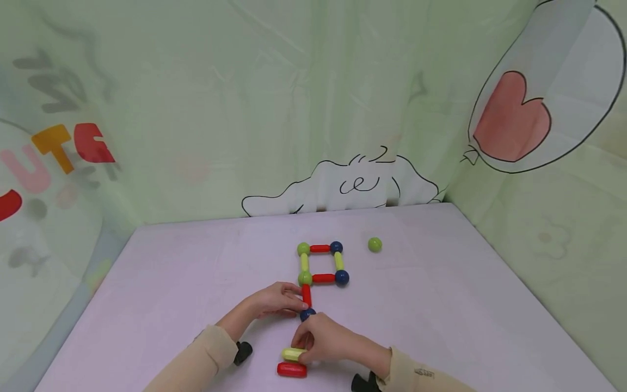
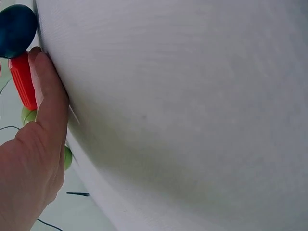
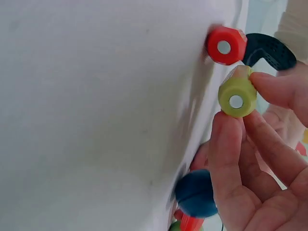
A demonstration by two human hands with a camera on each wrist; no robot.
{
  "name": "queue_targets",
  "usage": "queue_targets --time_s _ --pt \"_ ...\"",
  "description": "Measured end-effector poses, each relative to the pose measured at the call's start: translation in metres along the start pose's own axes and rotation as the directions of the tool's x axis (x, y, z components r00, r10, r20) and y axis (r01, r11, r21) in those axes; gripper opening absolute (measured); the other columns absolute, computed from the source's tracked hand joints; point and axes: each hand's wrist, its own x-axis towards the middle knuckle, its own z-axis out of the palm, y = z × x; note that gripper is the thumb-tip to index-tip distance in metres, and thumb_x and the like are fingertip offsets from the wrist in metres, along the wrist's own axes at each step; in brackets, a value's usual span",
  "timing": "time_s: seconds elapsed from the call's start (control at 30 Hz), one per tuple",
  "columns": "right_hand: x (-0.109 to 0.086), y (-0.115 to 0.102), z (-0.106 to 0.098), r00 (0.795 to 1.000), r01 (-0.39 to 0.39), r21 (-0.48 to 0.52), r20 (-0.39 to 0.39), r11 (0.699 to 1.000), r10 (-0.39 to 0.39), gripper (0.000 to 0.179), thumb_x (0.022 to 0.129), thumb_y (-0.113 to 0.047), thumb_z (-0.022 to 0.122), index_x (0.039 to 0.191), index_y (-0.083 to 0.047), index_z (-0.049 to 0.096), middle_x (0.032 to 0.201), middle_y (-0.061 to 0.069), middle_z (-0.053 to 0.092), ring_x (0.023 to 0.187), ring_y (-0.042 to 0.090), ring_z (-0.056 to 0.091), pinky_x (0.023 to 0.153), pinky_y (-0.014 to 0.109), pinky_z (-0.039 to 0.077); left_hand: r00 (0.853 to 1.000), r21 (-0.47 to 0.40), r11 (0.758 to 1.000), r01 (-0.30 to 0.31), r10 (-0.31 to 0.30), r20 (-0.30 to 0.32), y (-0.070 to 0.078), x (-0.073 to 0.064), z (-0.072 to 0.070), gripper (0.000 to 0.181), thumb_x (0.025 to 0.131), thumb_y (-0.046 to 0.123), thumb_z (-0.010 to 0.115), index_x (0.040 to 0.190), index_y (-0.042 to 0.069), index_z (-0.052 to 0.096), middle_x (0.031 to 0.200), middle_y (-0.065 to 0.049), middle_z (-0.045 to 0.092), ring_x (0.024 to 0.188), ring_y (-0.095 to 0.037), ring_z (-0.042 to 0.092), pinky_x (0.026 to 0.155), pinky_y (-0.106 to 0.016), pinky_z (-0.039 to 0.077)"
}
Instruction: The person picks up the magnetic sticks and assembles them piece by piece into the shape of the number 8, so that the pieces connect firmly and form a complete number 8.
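Note:
My right hand [image 1: 329, 338] pinches a yellow-green magnetic stick [image 3: 237, 96] between thumb and fingers, its round metal end showing in the right wrist view. Just below it in the head view lies a red magnetic stick [image 1: 292, 370]. With fingers fairly straight, my left hand [image 1: 276, 299] touches the side of another red stick [image 2: 23, 82], a fingertip right at the blue ball [image 2: 17, 30] on that stick's end. This stick hangs off the lower left green ball [image 1: 305, 277] of a square made of red and yellow-green sticks with green and blue balls.
A loose green ball [image 1: 374, 244] sits to the right of the square on the pale table [image 1: 441, 294]. Printed curtains [image 1: 196, 109] stand behind the table and along both sides. Black wrist cameras [image 1: 243, 353] are strapped at both sleeves.

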Motion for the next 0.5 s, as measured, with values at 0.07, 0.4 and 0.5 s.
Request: queue_targets --time_s 0.07,0.4,0.5 --pt "-0.003 0.002 -0.002 1.000 -0.002 0.018 -0.012 1.000 0.002 0.014 0.073 -0.005 0.075 0.085 -0.006 0.070 0.065 -0.011 0.057 0.058 0.000 0.049 0.057 0.016 0.044 1.000 0.006 1.000 -0.005 0.005 -0.003 0.000 0.000 0.001 0.045 0.084 0.014 0.067 0.120 -0.004 0.047 0.092 -0.008 0.066 0.082 -0.016 0.063 0.078 -0.032 0.051" --pt "-0.016 0.014 -0.016 0.996 -0.058 0.018 -0.066 0.998 0.059 0.016 0.072 -0.008 0.077 0.086 -0.009 0.070 0.069 -0.010 0.057 0.060 0.005 0.050 0.057 0.018 0.045 0.999 0.093 0.995 -0.018 0.023 -0.046 0.003 -0.008 0.009 0.055 0.082 0.017 0.069 0.125 -0.005 0.043 0.090 -0.007 0.062 0.080 -0.017 0.061 0.075 -0.033 0.051" --pt "-0.021 0.017 -0.022 0.995 -0.055 0.029 -0.087 0.998 0.058 0.017 0.071 -0.008 0.076 0.087 -0.008 0.069 0.072 -0.009 0.059 0.062 0.007 0.052 0.058 0.019 0.046 0.997 0.121 0.993 -0.010 0.020 -0.078 0.004 -0.010 0.013 0.060 0.079 0.016 0.072 0.127 -0.004 0.042 0.089 -0.007 0.060 0.078 -0.017 0.061 0.074 -0.032 0.052"
